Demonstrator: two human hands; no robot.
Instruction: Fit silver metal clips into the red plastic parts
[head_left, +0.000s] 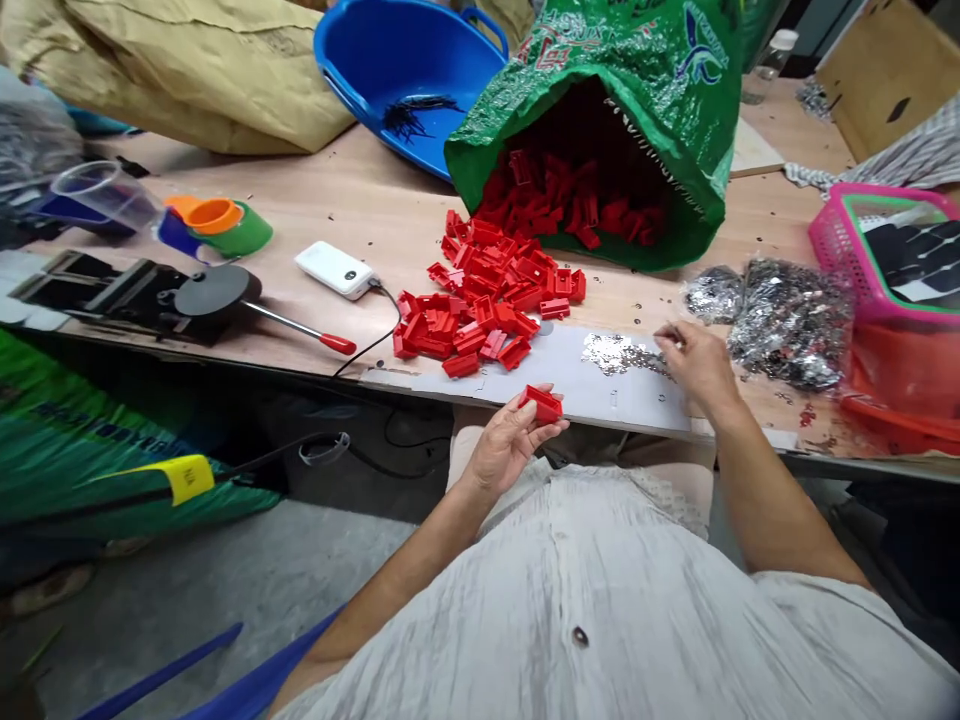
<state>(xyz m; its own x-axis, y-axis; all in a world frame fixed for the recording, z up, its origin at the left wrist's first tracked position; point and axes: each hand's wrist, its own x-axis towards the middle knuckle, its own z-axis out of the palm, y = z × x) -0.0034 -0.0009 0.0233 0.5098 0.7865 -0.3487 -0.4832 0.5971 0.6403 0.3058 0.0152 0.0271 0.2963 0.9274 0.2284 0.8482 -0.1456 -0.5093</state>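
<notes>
My left hand (504, 446) is closed round a small red plastic housing (543, 404), its hollow side facing up, just off the table's front edge. Over the right end of a white board (559, 375), my right hand (694, 362) has its thumb and fingers pinched together; whatever sits between them is too small to make out. Beside those fingertips lies a spread of small shiny metal pieces (611, 353). Left of them is a heap of red plastic housings (487, 300), spilling from the mouth of a green sack (705, 215) that holds more of them.
A lever hand press (214, 290) and a white power bank (335, 270) with a cable occupy the left. Behind are a blue basin (352, 70) and orange and green cups (232, 228). Clear bags of metal pieces (787, 320) and a pink basket (832, 235) stand right.
</notes>
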